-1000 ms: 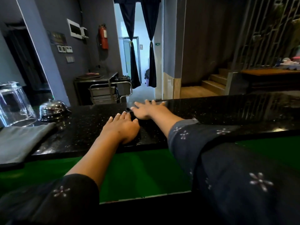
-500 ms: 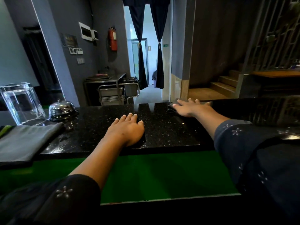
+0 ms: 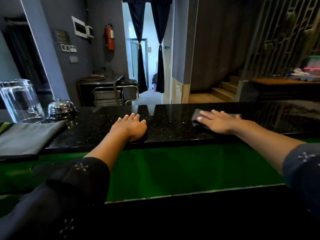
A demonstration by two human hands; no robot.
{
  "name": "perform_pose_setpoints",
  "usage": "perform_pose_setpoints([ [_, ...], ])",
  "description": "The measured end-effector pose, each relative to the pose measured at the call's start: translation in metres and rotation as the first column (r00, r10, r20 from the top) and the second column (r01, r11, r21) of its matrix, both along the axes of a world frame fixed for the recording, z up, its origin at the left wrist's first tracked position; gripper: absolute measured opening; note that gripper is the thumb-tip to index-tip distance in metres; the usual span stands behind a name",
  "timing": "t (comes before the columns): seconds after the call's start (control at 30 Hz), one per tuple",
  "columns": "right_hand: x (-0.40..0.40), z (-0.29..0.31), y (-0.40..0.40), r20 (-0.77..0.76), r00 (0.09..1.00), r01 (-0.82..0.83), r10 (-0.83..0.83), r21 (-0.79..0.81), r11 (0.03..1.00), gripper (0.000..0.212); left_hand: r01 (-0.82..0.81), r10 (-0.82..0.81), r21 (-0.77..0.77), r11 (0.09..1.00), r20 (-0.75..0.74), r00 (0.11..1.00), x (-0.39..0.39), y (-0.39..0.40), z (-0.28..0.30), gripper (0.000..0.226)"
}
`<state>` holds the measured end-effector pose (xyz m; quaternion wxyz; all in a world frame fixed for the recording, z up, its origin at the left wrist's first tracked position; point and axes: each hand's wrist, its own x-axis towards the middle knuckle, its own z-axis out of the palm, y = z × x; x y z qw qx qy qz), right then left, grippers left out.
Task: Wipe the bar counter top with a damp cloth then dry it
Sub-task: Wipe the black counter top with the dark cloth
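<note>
The dark cloth lies flat on the black speckled surface, right of centre in the frame, pinned under the right hand, whose fingers are spread and pressing down rather than closed around it. I'd judge it soft, light and limp, clinging a little if damp; it wants a broad palm on top to push it, or a pinch at the free corner showing past the fingertips to lift it. The left hand rests palm down on the stone near its front edge, slack and holding nothing, seemingly as a brace.

The polished top looks hard and slick, mirroring the doorway beyond. At the left of the frame sit a folded grey cloth, a chrome call bell and an upturned glass, which looks breakable if a sweep runs that far. Behind the bar are a curtained doorway, a red fire extinguisher, a metal trolley and wooden steps at the right.
</note>
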<state>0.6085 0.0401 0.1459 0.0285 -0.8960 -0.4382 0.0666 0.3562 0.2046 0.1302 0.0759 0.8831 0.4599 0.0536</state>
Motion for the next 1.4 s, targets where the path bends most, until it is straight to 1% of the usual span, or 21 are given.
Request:
perform_pose_setpoints([
  [0.1, 0.004, 0.003, 0.001, 0.011, 0.988, 0.156, -0.156, -0.015, 0.988, 0.070, -0.003, 0.003, 0.023, 1.000, 0.009, 1.000, 0.004, 0.003, -0.001, 0.061],
  [0.17, -0.017, 0.005, 0.009, 0.021, 0.988, 0.154, -0.154, -0.006, 0.988, 0.070, -0.005, 0.005, 0.025, 1.000, 0.009, 1.000, 0.005, 0.003, -0.001, 0.062],
  [0.23, -0.051, 0.002, 0.018, 0.038, 0.998, 0.055, -0.056, 0.027, 0.998, 0.070, -0.002, 0.002, 0.021, 1.000, 0.003, 1.000, 0.006, 0.003, -0.001, 0.061],
  [0.33, -0.110, -0.005, 0.026, 0.070, 0.985, -0.161, 0.156, 0.060, 0.985, 0.068, 0.007, -0.007, 0.013, 1.000, 0.003, 1.000, 0.003, 0.002, 0.000, 0.061],
  [0.4, -0.129, -0.006, 0.022, 0.069, 0.970, -0.238, 0.234, 0.055, 0.970, 0.067, 0.017, -0.017, 0.007, 1.000, 0.007, 1.000, 0.001, 0.001, 0.001, 0.061],
  [0.5, -0.108, -0.004, -0.001, 0.029, 0.966, -0.256, 0.255, 0.043, 0.966, 0.065, 0.036, -0.036, 0.005, 0.999, -0.003, 0.999, -0.002, 0.003, 0.002, 0.060],
  [0.67, -0.025, -0.003, -0.034, 0.021, 0.998, -0.064, 0.064, 0.018, 0.998, 0.065, 0.033, -0.033, 0.033, 0.999, -0.015, 0.999, -0.001, 0.004, -0.002, 0.060],
  [0.73, -0.006, -0.002, -0.029, 0.009, 1.000, -0.026, 0.026, 0.005, 1.000, 0.066, 0.023, -0.022, 0.044, 0.999, -0.013, 1.000, 0.000, 0.003, -0.001, 0.060],
  [0.83, -0.001, 0.000, -0.007, 0.009, 1.000, -0.006, 0.006, 0.017, 1.000, 0.067, -0.006, 0.007, 0.048, 0.999, -0.016, 1.000, 0.003, -0.002, 0.000, 0.060],
  [0.93, -0.010, 0.007, 0.014, -0.002, 1.000, -0.012, 0.012, 0.026, 1.000, 0.069, -0.048, 0.049, 0.046, 0.998, -0.017, 0.999, 0.006, -0.012, 0.007, 0.058],
  [1.0, -0.015, 0.009, 0.020, -0.005, 0.999, -0.032, 0.032, 0.021, 0.999, 0.069, -0.082, 0.088, 0.110, 0.991, -0.049, 0.995, 0.010, -0.020, 0.013, 0.056],
  [1.07, -0.017, 0.006, 0.012, -0.014, 0.994, -0.108, 0.108, 0.004, 0.994, 0.068, -0.087, 0.100, 0.176, 0.981, -0.064, 0.993, 0.020, -0.028, 0.019, 0.055],
  [1.13, -0.015, 0.000, -0.003, -0.019, 0.978, -0.208, 0.208, 0.012, 0.978, 0.066, -0.075, 0.074, 0.153, 0.985, 0.013, 0.997, 0.036, -0.037, 0.025, 0.055],
  [1.2, -0.006, -0.005, -0.018, -0.003, 0.957, -0.290, 0.290, 0.019, 0.957, 0.064, -0.042, 0.034, 0.075, 0.996, 0.104, 0.994, 0.058, -0.047, 0.026, 0.056],
  [1.23, 0.001, -0.005, -0.021, -0.003, 0.951, -0.309, 0.309, 0.022, 0.951, 0.064, -0.026, 0.021, 0.043, 0.999, 0.124, 0.992, 0.069, -0.051, 0.025, 0.058],
  [1.3, 0.018, -0.003, -0.019, -0.013, 0.955, -0.297, 0.298, 0.021, 0.955, 0.064, -0.011, 0.012, -0.006, 1.000, 0.125, 0.992, 0.087, -0.057, 0.017, 0.062],
  [1.4, 0.040, 0.001, 0.006, -0.039, 0.984, -0.175, 0.175, 0.008, 0.985, 0.066, -0.009, 0.010, -0.015, 1.000, 0.030, 1.000, 0.098, -0.059, 0.004, 0.062],
])
